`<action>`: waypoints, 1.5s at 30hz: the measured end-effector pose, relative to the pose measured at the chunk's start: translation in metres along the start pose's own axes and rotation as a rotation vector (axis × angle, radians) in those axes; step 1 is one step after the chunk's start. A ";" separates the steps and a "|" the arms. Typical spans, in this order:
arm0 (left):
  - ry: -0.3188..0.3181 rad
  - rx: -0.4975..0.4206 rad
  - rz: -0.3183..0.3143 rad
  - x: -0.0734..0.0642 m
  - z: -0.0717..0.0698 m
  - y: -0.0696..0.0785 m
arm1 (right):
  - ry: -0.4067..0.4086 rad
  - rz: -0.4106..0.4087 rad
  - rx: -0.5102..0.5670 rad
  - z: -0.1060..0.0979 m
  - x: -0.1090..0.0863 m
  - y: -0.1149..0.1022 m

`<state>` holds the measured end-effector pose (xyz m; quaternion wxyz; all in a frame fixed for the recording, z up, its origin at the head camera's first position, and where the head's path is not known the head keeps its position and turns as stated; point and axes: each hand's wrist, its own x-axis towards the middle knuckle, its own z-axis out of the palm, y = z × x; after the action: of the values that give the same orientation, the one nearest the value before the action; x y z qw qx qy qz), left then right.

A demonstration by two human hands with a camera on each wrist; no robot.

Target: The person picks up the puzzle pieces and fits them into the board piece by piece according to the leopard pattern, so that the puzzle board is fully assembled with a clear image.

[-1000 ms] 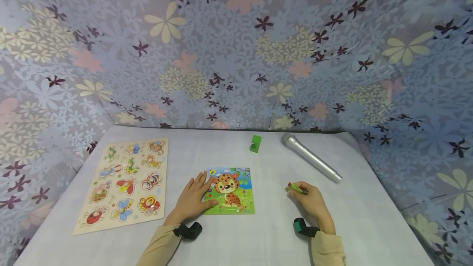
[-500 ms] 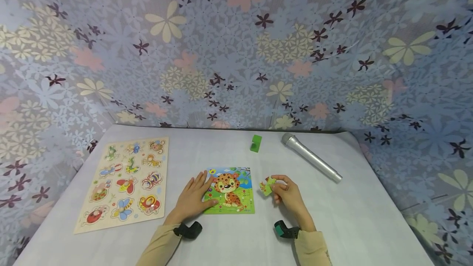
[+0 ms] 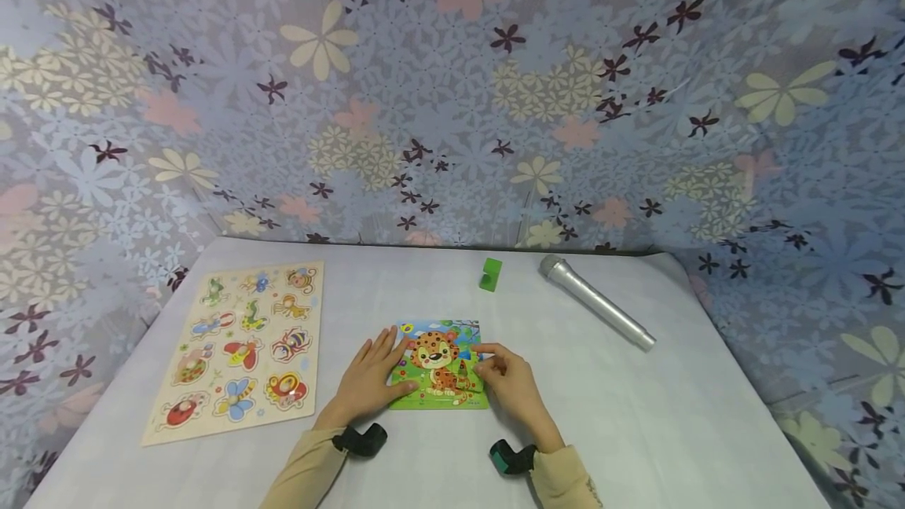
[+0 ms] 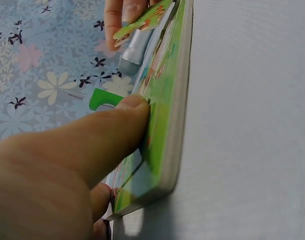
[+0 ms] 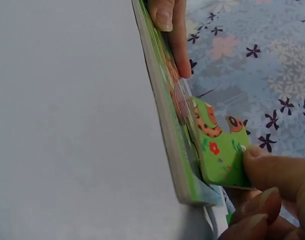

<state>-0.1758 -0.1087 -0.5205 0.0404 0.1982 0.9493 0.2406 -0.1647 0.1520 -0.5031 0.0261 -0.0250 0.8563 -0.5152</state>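
Observation:
A square jigsaw puzzle [image 3: 417,402] with a cartoon leopard lies on the table. My left hand [image 3: 371,379] rests on its left side with straight fingers; the left wrist view shows the thumb [image 4: 112,135] on the puzzle's face by the edge. With thumb and fingers, my right hand [image 3: 516,391] pinches a green puzzle piece [image 5: 222,160] bearing a red flower and spotted orange parts. In the right wrist view the piece is tilted, close over the lower right part of the puzzle, where a recess shows beside it.
A wooden peg board [image 3: 272,407] with insect pictures lies at the left. Behind the puzzle is a small green block [image 3: 490,275] with a notch. To its right lies a silver microphone [image 3: 597,303]. A floral cloth [image 3: 452,140] hangs behind the table.
My right hand has moved left with the puzzle piece, from the table's right side to over the puzzle's right part, turning the piece on the way. The left hand stays in place.

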 end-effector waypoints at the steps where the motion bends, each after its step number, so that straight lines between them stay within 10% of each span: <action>1: 0.001 -0.001 0.001 0.000 0.000 0.001 | -0.001 0.002 -0.016 0.001 0.000 0.000; 30: -0.013 0.003 -0.020 -0.001 -0.004 0.005 | 0.005 -0.114 -0.353 0.011 -0.002 -0.003; 45: -0.020 -0.003 -0.019 -0.001 -0.004 0.005 | 0.019 -0.029 -0.387 0.013 -0.003 -0.003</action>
<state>-0.1734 -0.1066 -0.5145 0.0522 0.1917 0.9504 0.2395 -0.1603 0.1394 -0.5063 0.0054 -0.0372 0.9392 -0.3413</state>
